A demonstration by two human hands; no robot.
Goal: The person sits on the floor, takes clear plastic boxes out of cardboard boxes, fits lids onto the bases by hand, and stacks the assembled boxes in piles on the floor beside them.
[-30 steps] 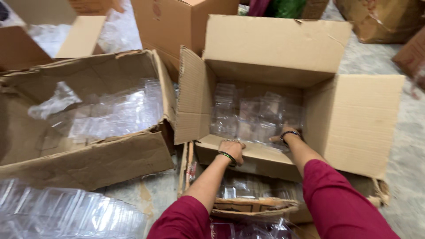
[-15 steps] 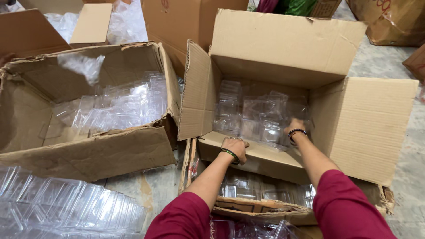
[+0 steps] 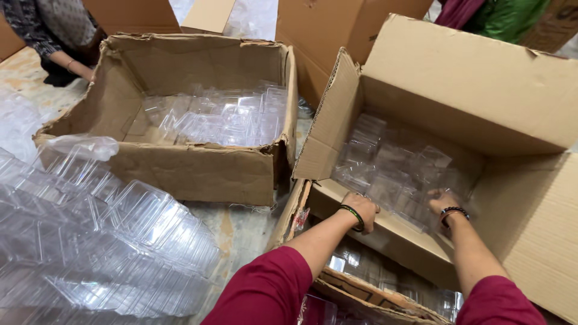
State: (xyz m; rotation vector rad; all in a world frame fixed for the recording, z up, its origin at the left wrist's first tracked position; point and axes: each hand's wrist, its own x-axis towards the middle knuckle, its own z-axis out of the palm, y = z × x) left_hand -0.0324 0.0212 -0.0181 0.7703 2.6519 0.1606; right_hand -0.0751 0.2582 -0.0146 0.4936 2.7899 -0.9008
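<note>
Head view: left hand (image 3: 363, 212) grips the open brown cardboard box's (image 3: 481, 90) front flap; right hand (image 3: 444, 201), loosely curled, touches thin clear plastic clamshell containers (image 3: 391, 168), likely light, slippery, crushable, best held by rims.

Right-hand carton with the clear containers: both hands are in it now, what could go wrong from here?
The left hand presses on the near flap, which might buckle. The right hand reaches among the loose clear containers, thin plastic that may crack or spill. The carton rests on a torn lower box and could tip.
</note>
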